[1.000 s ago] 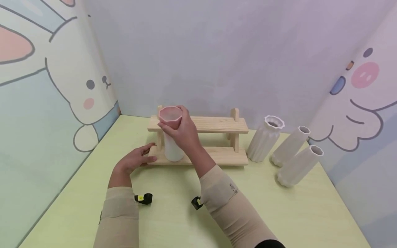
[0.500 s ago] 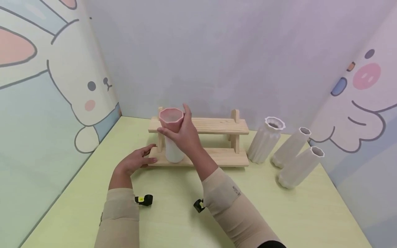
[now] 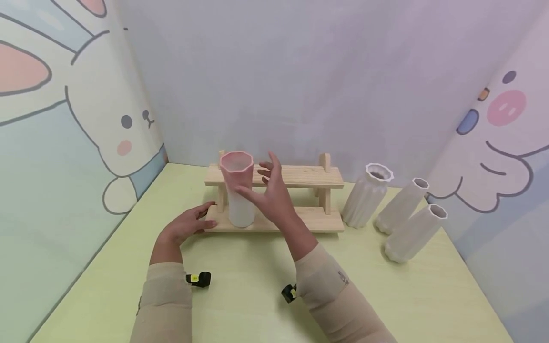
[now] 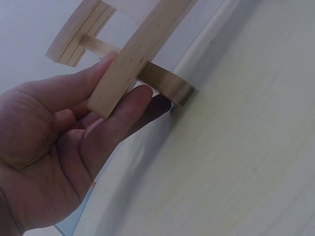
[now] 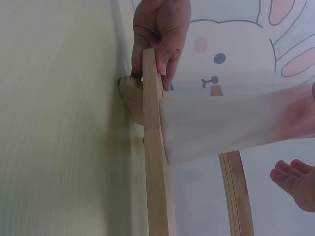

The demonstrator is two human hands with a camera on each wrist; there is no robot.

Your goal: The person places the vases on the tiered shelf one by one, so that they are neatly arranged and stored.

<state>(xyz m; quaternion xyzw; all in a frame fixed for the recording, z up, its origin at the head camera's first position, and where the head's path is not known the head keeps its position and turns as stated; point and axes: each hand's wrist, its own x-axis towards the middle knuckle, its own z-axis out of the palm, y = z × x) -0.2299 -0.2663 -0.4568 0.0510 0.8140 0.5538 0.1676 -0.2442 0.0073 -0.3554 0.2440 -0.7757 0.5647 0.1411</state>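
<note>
A pink-and-white vase (image 3: 241,209) with a faceted rim stands upright on the left part of the lower board of a two-tier wooden shelf (image 3: 300,218). My right hand (image 3: 274,197) is just right of the vase, its fingers spread and off it, the thumb tip overlapping the vase's side in the head view. With my left hand (image 3: 184,226) I pinch the left end of the lower board. In the left wrist view, the thumb and fingers lie on opposite faces of that board (image 4: 128,73). The right wrist view shows the vase's white base (image 5: 197,130) against the board.
Right of the shelf stand three white vases: a ruffled-rim one (image 3: 366,197), a narrow one (image 3: 401,207) and another nearer the front (image 3: 413,236). The pale green table (image 3: 240,305) meets cartoon-printed walls (image 3: 274,85) at the back and sides.
My right hand has let go of the pink-and-white vase and drawn back to the right, fingers opening. The vase stays on the lower board. My left hand keeps its hold.
</note>
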